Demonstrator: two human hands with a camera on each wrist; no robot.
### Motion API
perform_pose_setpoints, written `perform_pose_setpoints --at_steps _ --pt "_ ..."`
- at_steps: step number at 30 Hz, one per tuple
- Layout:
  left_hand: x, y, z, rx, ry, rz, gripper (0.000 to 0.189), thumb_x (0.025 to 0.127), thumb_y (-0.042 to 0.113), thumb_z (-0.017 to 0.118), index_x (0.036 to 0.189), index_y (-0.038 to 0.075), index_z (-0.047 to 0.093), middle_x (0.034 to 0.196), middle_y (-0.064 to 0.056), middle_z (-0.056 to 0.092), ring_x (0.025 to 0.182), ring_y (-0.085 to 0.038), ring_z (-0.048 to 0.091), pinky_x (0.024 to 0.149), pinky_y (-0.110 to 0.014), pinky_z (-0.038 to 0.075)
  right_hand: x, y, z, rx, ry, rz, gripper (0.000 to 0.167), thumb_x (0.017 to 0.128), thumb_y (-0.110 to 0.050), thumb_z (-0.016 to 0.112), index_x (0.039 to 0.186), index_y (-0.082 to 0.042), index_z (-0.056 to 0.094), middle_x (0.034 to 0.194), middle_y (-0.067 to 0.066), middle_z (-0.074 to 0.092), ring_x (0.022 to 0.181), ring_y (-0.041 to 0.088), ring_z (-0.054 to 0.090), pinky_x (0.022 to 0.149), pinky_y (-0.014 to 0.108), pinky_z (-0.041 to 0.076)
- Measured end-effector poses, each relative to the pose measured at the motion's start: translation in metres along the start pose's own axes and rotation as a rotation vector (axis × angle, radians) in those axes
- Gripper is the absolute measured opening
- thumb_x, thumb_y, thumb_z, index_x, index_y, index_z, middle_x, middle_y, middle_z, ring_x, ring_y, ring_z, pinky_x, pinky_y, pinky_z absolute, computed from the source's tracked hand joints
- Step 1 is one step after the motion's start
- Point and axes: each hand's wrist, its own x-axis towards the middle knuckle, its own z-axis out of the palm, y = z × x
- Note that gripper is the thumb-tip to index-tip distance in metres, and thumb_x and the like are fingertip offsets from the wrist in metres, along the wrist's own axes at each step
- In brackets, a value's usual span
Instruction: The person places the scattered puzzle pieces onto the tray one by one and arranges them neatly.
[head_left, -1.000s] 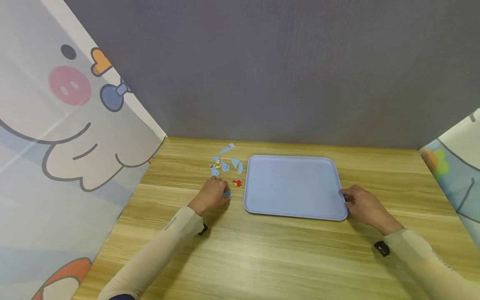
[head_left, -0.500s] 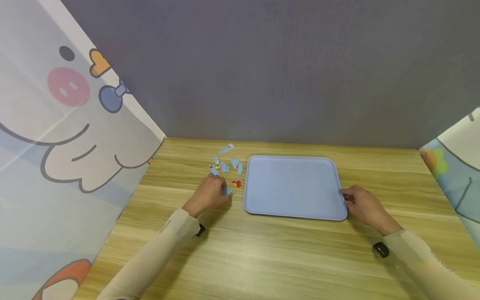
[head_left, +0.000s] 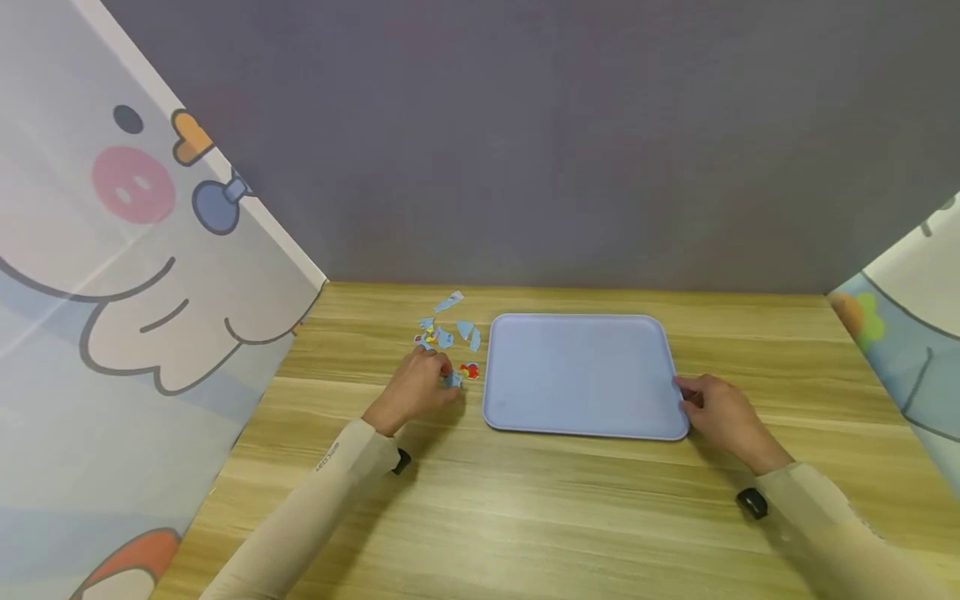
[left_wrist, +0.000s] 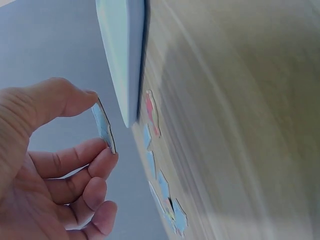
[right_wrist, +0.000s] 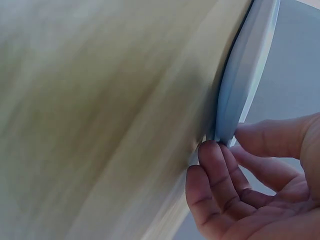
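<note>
Left hand (head_left: 416, 383): pinches blue piece (left_wrist: 102, 123), shifted toward red piece (head_left: 471, 371) beside it; seemingly lifted off worktop (head_left: 540, 508) | right hand (head_left: 723, 412): grips tray (head_left: 585, 375), between hands | loose pieces (head_left: 446, 338): beyond left hand

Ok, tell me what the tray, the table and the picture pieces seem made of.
Tray: probably matt plastic; even pale blue, with a smooth rounded rim.
Table: wood or wood-print laminate, slightly glossy; it shows grain streaks and soft glare.
Picture pieces: likely printed card, finish unclear; they look thin, with pale edges.
</note>
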Motion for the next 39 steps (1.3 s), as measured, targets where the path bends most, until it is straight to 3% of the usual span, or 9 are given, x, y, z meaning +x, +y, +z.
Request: perform_pose_setpoints --at_steps 7,10,14,17,24,30,39 --pt "0.007 0.006 -0.001 -0.022 0.016 0.026 0.022 0.072 0.023 0.075 0.081 0.005 0.066 0.085 -0.003 0.066 0.083 -0.023 0.056 0.077 -0.037 0.046 -0.004 -0.004 0.002 0.004 0.035 0.027 0.035 0.078 0.003 0.062 0.112 0.015 0.061 0.079 0.013 0.063 0.066 0.021 0.052 0.053 0.03 0.042" --pt "0.012 0.009 -0.001 -0.027 0.018 0.058 0.022 0.074 0.023 0.075 0.081 0.004 0.066 0.084 -0.004 0.066 0.08 -0.021 0.057 0.085 -0.039 0.044 -0.004 -0.005 0.002 0.005 0.047 0.042 0.035 0.078 0.003 0.061 0.111 0.015 0.061 0.079 0.014 0.064 0.064 0.02 0.051 0.05 0.028 0.041" --pt "0.015 0.01 0.0 -0.015 0.016 0.087 0.021 0.074 0.023 0.076 0.08 0.005 0.067 0.081 -0.003 0.065 0.075 -0.02 0.055 0.081 -0.038 0.045 -0.004 -0.007 0.005 0.006 0.065 0.068 0.034 0.079 0.004 0.06 0.111 0.014 0.062 0.082 0.017 0.066 0.062 0.019 0.051 0.05 0.028 0.041" --pt "0.016 0.009 0.001 -0.008 0.013 0.088 0.018 0.073 0.022 0.075 0.077 0.007 0.067 0.08 -0.002 0.065 0.074 -0.02 0.051 0.07 -0.034 0.044 -0.003 -0.009 0.007 0.014 0.07 0.089 0.034 0.079 0.003 0.057 0.111 0.013 0.062 0.079 0.016 0.066 0.056 0.017 0.048 0.046 0.027 0.039" --pt "0.025 0.014 -0.002 -0.015 0.01 0.094 0.017 0.075 0.022 0.074 0.078 0.007 0.066 0.079 -0.002 0.064 0.074 -0.021 0.049 0.071 -0.037 0.041 0.0 -0.009 0.006 0.048 0.064 0.158 0.038 0.079 0.003 0.051 0.114 0.014 0.06 0.075 0.012 0.063 0.046 0.014 0.042 0.037 0.025 0.033" --pt "0.043 0.025 -0.003 0.007 -0.004 0.077 0.02 0.076 0.025 0.076 0.083 0.009 0.066 0.082 0.001 0.063 0.077 -0.019 0.048 0.074 -0.045 0.038 0.001 -0.011 0.004 0.034 0.049 0.196 0.039 0.08 0.002 0.052 0.117 0.012 0.059 0.072 0.009 0.06 0.047 0.015 0.044 0.038 0.026 0.034" --pt "0.078 0.041 0.004 0.041 -0.073 0.071 0.026 0.079 0.031 0.073 0.091 0.009 0.068 0.091 0.0 0.062 0.082 -0.019 0.047 0.077 -0.044 0.033 0.002 -0.011 0.008 0.022 0.099 0.201 0.039 0.078 0.003 0.052 0.115 0.012 0.061 0.07 0.009 0.06 0.046 0.015 0.044 0.038 0.026 0.034"
